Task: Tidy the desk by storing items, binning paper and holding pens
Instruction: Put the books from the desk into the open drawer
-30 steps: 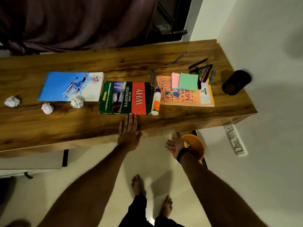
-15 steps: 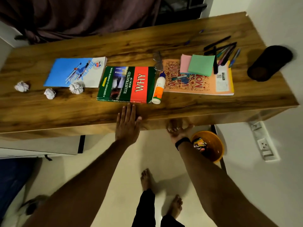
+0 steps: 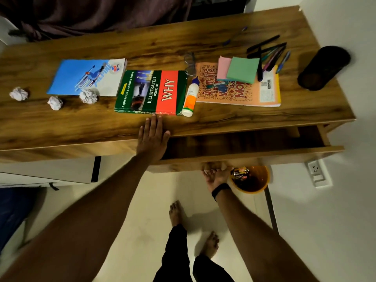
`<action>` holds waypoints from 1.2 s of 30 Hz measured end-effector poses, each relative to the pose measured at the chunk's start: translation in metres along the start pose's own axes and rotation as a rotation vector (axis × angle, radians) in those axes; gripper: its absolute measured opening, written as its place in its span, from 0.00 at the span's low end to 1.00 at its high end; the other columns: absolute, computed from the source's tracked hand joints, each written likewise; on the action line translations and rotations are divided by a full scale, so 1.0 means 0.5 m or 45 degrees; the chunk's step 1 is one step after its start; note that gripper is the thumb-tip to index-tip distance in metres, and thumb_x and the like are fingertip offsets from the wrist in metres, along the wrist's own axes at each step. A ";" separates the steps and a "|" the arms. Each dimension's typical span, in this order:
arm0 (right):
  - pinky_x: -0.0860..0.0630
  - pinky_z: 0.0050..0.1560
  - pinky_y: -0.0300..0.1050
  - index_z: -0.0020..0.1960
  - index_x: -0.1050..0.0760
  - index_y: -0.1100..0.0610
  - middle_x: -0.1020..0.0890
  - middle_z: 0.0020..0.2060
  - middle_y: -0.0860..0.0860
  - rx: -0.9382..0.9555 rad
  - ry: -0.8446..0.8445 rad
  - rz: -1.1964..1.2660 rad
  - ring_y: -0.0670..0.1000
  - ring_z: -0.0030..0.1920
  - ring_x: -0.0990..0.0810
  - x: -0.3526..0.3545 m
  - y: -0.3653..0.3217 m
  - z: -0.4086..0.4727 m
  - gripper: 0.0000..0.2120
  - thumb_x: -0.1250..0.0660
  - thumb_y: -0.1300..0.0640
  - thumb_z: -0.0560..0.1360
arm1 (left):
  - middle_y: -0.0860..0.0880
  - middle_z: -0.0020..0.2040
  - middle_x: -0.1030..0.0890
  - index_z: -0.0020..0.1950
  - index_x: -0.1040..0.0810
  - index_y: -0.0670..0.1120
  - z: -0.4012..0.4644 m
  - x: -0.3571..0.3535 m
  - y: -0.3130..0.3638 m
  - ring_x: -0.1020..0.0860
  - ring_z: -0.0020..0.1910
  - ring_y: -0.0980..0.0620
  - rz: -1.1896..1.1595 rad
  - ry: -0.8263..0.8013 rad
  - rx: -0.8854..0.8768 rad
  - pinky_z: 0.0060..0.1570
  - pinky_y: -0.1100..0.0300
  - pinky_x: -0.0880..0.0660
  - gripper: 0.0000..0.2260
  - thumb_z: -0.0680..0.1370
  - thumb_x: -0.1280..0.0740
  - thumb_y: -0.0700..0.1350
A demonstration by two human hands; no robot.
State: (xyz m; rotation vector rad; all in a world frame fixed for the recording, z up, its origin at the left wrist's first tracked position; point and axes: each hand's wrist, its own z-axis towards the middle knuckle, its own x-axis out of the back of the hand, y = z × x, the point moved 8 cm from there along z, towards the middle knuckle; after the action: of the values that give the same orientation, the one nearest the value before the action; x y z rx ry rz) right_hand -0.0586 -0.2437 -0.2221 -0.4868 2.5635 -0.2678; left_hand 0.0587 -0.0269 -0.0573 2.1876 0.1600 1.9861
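Orange bin stands under the open drawer; right hand grips its underside; left hand rests flat on the desk.

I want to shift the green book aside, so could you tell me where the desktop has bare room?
Bare wood runs along the front edge, left of the left hand, below the crumpled paper balls. The back strip near the curtain is also free. It is crowded around the pens, sticky notes and orange book.
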 end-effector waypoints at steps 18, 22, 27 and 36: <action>0.59 0.75 0.63 0.78 0.44 0.54 0.42 0.77 0.55 1.655 0.259 -2.565 0.57 0.78 0.48 0.021 -0.160 -0.317 0.30 0.52 0.41 0.80 | 0.47 0.80 0.63 0.80 0.61 0.48 -0.062 0.009 0.014 0.62 0.79 0.47 -0.005 -0.429 0.167 0.76 0.46 0.60 0.37 0.80 0.51 0.66; 0.55 0.74 0.67 0.77 0.42 0.56 0.39 0.76 0.57 1.522 0.177 -2.701 0.59 0.77 0.43 0.005 -0.164 -0.311 0.31 0.54 0.41 0.79 | 0.46 0.80 0.62 0.80 0.60 0.47 -0.068 0.015 0.022 0.61 0.79 0.46 -0.013 -0.461 0.191 0.76 0.45 0.58 0.39 0.78 0.51 0.68; 0.56 0.74 0.65 0.80 0.57 0.53 0.54 0.79 0.55 1.332 0.020 -2.725 0.57 0.78 0.55 -0.055 -0.183 -0.276 0.37 0.55 0.37 0.77 | 0.43 0.80 0.58 0.80 0.57 0.43 -0.066 0.036 0.043 0.57 0.79 0.44 -0.095 -0.295 0.188 0.77 0.46 0.57 0.40 0.79 0.49 0.67; 0.46 0.76 0.58 0.79 0.56 0.55 0.56 0.79 0.53 1.386 -0.245 -2.520 0.56 0.78 0.54 -0.312 -0.218 -0.280 0.37 0.42 0.42 0.80 | 0.45 0.81 0.55 0.80 0.56 0.48 0.016 0.105 0.055 0.52 0.79 0.43 -0.271 -0.081 0.157 0.75 0.44 0.50 0.37 0.79 0.46 0.65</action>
State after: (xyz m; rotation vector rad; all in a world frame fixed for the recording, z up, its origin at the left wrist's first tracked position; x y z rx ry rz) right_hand 0.0255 -0.2695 -0.0028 -2.0306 0.5516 -1.8123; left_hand 0.0708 -0.0437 -0.0012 2.1988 0.4965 1.8335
